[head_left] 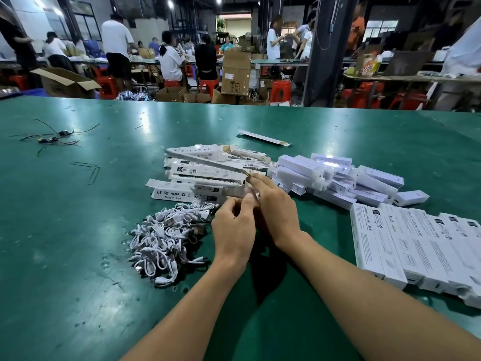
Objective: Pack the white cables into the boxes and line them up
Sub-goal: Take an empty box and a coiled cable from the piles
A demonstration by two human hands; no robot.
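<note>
— Fingers [231, 205], left hand [234, 230]?
— Curled in, thumb tip against something blurred. Can't tell what they hold, if anything.
— Right hand [279, 212]?
— Touching the left, at its 2 o'clock. Fingertips [260, 182] pinch the brown-flapped end of a box [208, 162]. The box is flat, blurred and off the table [78, 230], pointing out toward 10 o'clock.
— Sweep left to right. Far left?
— Wires [52, 138]: thin, black, in a loose tangle at 10 o'clock from the hands, well apart.
— Cables?
— Cables [164, 238]: white, short and coiled, in one heap on the table at 9 o'clock, just beside the left hand.
— Next.
— Flat boxes [187, 192]: untidy pile at 11 o'clock, touching the heap's far edge. The nearest shows CE, FC and RoHS print. The held box hangs over this pile.
— Beyond it?
— Lone box [263, 138]: flat, lying by itself at 12 o'clock, apart from the pile.
— Right side?
— Units [335, 175]: white blocks in clear wrap, jumbled at 2 o'clock against the flat boxes. Then the row [416, 246]: printed white boxes side by side at 3 to 4 o'clock, long sides touching.
</note>
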